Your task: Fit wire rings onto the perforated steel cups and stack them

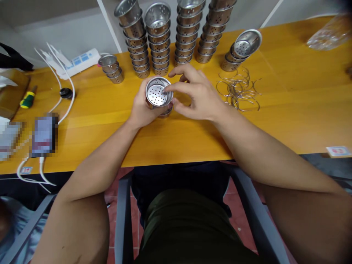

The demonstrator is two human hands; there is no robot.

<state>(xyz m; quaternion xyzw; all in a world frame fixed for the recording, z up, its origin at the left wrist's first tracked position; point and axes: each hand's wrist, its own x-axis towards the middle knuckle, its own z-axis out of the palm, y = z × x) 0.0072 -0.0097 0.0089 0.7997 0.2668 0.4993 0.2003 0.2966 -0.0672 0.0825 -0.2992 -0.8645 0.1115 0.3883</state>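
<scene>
Perforated silver metal cup point(157, 96) over yellow wooden table point(96, 121), seemingly mid-work.
Left hand point(141, 107) clasps it; right hand point(197, 93) half-open, forefinger at its rim. 4 tall cup stacks point(160, 47) stand behind; thin silver wire rings point(238, 90) lie loose, apparently unused.

top: dark green point(189, 227) | trousers: dark navy point(178, 179) | forearms: 2, bare point(108, 157) | hands point(141, 108): 2, bare

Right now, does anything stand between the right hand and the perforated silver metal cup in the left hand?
Nothing visible does. The right hand has a finger at the mouth of the cup, which the left hand grips around its side. Tangled, thin metal rings lie farther right.
</scene>
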